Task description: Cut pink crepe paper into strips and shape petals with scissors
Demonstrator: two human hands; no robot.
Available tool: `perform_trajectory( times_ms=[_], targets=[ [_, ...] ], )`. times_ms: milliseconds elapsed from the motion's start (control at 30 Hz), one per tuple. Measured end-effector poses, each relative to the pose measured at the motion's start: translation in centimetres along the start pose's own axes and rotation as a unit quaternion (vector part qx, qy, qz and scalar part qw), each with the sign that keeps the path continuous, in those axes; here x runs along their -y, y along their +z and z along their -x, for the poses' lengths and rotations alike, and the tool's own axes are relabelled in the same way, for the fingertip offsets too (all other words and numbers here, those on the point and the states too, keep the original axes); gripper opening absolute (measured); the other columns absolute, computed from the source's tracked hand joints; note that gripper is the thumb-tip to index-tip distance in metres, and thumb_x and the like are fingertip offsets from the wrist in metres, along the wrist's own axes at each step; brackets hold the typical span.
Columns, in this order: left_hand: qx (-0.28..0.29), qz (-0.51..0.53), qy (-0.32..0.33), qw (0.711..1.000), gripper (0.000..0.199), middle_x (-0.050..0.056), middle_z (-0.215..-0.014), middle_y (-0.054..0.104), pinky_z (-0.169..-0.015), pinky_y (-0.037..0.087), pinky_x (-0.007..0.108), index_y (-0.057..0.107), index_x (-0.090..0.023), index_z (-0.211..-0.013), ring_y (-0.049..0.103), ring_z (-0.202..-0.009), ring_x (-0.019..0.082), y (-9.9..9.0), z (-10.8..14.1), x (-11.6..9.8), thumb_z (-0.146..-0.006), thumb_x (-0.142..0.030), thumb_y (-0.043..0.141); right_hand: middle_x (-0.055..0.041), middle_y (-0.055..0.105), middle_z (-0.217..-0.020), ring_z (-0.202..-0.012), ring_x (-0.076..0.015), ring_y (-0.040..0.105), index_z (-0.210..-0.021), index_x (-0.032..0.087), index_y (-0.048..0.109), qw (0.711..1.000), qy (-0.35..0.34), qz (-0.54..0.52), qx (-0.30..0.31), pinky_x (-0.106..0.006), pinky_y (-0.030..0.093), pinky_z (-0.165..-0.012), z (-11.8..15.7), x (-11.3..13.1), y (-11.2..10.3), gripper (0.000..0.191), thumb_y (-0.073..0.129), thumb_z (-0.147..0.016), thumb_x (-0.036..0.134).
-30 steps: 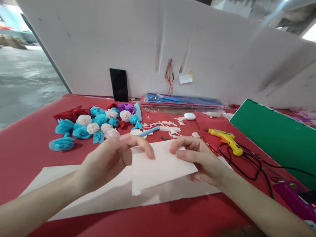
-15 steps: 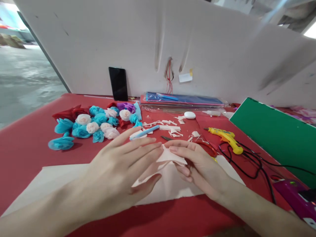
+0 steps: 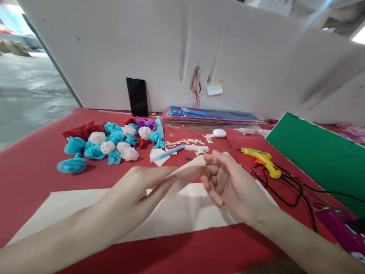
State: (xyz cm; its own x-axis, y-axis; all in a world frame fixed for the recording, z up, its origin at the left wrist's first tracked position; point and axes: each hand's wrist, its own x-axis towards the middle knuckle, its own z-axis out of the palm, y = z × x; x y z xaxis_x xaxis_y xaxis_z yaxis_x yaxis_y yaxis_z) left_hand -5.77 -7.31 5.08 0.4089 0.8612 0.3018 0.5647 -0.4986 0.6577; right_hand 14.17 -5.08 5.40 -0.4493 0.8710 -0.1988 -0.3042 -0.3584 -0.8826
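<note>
Over the table, a folded pale peach piece of crepe paper (image 3: 188, 172) is held up between my hands. My left hand (image 3: 134, 194) pinches its left end between the thumb and straight fingers. At the other end, my right hand (image 3: 230, 182) has its fingertips on the paper's edge, its other fingers curled below. Beneath both hands lies a wide cream paper sheet (image 3: 182, 217), flat on the red table. Just behind the held piece, a dark scissor tip (image 3: 188, 158) shows; the rest of the scissors is hidden by the paper and my right hand.
Blue, white, red and purple paper flowers (image 3: 114, 142) cluster at left. A blue pen (image 3: 168, 153) lies among paper scraps (image 3: 196, 147). To the right are a yellow glue gun (image 3: 262, 160), its black cord (image 3: 302, 194) and a green board (image 3: 319, 160). A phone (image 3: 137, 97) leans on the wall.
My left hand has turned from lying over the paper to pinching its left end. The folded piece has risen and tilted, and my right fingers have curled at its right end.
</note>
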Motion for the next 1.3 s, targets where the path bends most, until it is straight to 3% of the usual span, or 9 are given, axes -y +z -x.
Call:
perform_trajectory(
  times_ms=[200, 367, 467, 567, 700, 933, 1033, 1200, 1300],
  targets=[
    [0.036, 0.136, -0.139, 0.98, 0.034, -0.001, -0.066, 0.063, -0.052, 0.045, 0.02, 0.065, -0.02, -0.072, 0.057, -0.058, 0.015, -0.2, -0.1, 0.2, -0.088, -0.044, 0.047, 0.008, 0.037, -0.058, -0.047, -0.0028, 0.028, -0.089, 0.02, 0.063, 0.961, -0.173, 0.196, -0.095, -0.013, 0.027, -0.043, 0.0, 0.7, -0.5, 0.017, 0.062, -0.08, 0.034],
    [0.042, 0.252, -0.189, 0.948, 0.03, -0.004, -0.074, 0.065, -0.066, 0.046, 0.017, 0.063, -0.021, -0.07, 0.058, -0.069, 0.013, 0.1, 0.1, 0.7, -0.086, -0.045, 0.053, 0.0032, 0.052, -0.076, -0.064, -0.0064, 0.045, -0.086, 0.019, 0.061, 0.95, -0.148, 0.27, -0.042, -0.017, 0.038, -0.056, 0.3, 0.8, -0.2, 0.018, 0.067, -0.074, 0.031],
    [0.051, 0.313, -0.212, 0.925, 0.023, -0.006, -0.078, 0.066, -0.072, 0.046, 0.016, 0.064, -0.024, -0.079, 0.059, -0.076, 0.013, 0.4, 0.2, 0.8, -0.087, -0.043, 0.054, 0.0044, 0.049, -0.065, -0.058, -0.0054, 0.043, -0.075, 0.016, 0.06, 0.954, -0.125, 0.273, -0.02, -0.016, 0.034, -0.05, 0.5, 0.6, 0.1, 0.013, 0.065, -0.076, 0.028],
    [0.049, 0.334, -0.24, 0.91, 0.021, -0.006, -0.075, 0.063, -0.067, 0.044, 0.016, 0.064, -0.024, -0.078, 0.056, -0.072, 0.012, 0.7, 0.2, 0.8, -0.084, -0.043, 0.058, 0.0065, 0.045, -0.058, -0.05, -0.0029, 0.037, -0.073, 0.016, 0.061, 0.963, -0.116, 0.24, -0.035, -0.015, 0.029, -0.045, 0.4, 0.2, 0.0, 0.014, 0.064, -0.079, 0.028],
    [0.112, 0.348, -0.255, 0.895, 0.031, -0.003, -0.063, 0.055, -0.057, 0.04, 0.018, 0.064, -0.02, -0.07, 0.047, -0.06, 0.011, 0.9, 0.2, 0.1, -0.082, -0.046, 0.056, 0.0053, 0.052, -0.061, -0.054, -0.0045, 0.045, -0.068, 0.016, 0.059, 0.974, -0.115, 0.185, -0.06, -0.016, 0.036, -0.051, 0.0, -0.2, -0.5, 0.018, 0.069, -0.074, 0.03],
    [0.146, 0.326, -0.268, 0.895, 0.036, -0.005, -0.053, 0.038, -0.047, 0.03, 0.02, 0.057, -0.019, -0.054, 0.031, -0.05, 0.009, 1.2, 0.0, -1.0, -0.075, -0.048, 0.059, -0.0025, 0.061, -0.069, -0.065, -0.0141, 0.056, -0.072, 0.014, 0.064, 0.95, -0.021, 0.311, 0.003, -0.026, 0.043, -0.06, -0.2, -0.2, -0.5, 0.021, 0.069, -0.07, 0.034],
    [0.134, 0.277, -0.298, 0.904, 0.044, -0.005, -0.055, 0.038, -0.049, 0.033, 0.021, 0.048, -0.019, -0.052, 0.036, -0.053, 0.011, 1.3, 0.0, -0.7, -0.075, -0.056, 0.057, -0.0012, 0.059, -0.068, -0.063, -0.0124, 0.053, -0.072, 0.014, 0.063, 0.949, -0.026, 0.312, 0.013, -0.025, 0.041, -0.059, -0.2, -0.4, -0.3, 0.022, 0.067, -0.072, 0.036],
    [-0.009, 0.232, -0.369, 0.9, 0.05, -0.005, -0.059, 0.041, -0.055, 0.041, 0.025, 0.038, -0.021, -0.054, 0.044, -0.059, 0.014, 1.8, 0.0, 0.1, -0.064, -0.062, 0.065, 0.0047, 0.044, -0.057, -0.054, -0.0068, 0.038, -0.059, 0.015, 0.055, 0.94, -0.056, 0.337, 0.008, -0.021, 0.029, -0.05, -0.2, -0.3, -0.3, 0.027, 0.063, -0.077, 0.033],
    [0.062, 0.322, -0.339, 0.882, 0.04, -0.001, -0.068, 0.057, -0.069, 0.046, 0.029, 0.053, -0.019, -0.062, 0.056, -0.07, 0.018, 1.9, 0.0, 0.2, -0.073, -0.057, 0.061, 0.0063, 0.038, -0.052, -0.051, -0.0063, 0.032, -0.052, 0.015, 0.05, 0.931, -0.075, 0.358, 0.0, -0.022, 0.025, -0.048, -0.2, 0.1, -0.5, 0.031, 0.067, -0.075, 0.029]
  ],
)
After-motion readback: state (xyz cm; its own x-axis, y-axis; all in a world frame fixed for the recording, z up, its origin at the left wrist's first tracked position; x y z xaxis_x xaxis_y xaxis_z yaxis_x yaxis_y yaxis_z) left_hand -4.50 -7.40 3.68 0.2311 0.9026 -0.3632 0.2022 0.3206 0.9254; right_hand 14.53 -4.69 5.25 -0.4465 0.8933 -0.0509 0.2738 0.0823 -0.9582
